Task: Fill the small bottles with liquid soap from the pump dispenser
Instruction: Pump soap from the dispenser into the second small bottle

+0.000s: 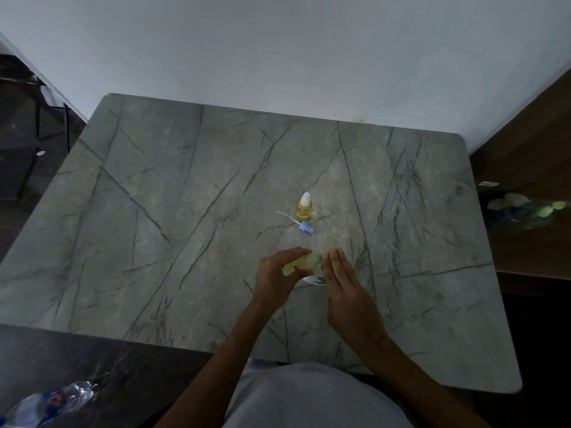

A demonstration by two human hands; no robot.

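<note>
Presently we enter, on the marbled table [154, 211], the following:

1. Left hand [276, 274], one. Its fingers and thumb are curled round a small bottle [298, 263], which it holds off the surface. The bottle is pale yellow within and tilted, its long axis running from near-left to far-right, the upper end pointing toward the other hand
2. Right hand [346, 285], one. Its fingers are straight and together and grasp nothing. They are laid over the pump dispenser [315, 280]; whether they bear down we cannot tell
3. Pump dispenser, one, mostly hidden. We see a white-and-green label patch and a green tip [319, 258], which we take for its spout
4. Governing relation: the held bottle's upper end meets the green tip between the two hands. We judge that the left hand must aim the mouth while the right works the pump
5. Filled bottle [304, 208], one: upright, white-capped, yellow, beyond the hands and apart from them
6. Blue cap [306, 227], one, with a white tube, lying flat just nearer than the filled bottle
7. Tally: small bottles, two; dispensers, one; loose caps, one
8. Water bottle [52, 400], one, on the floor, near left
</note>
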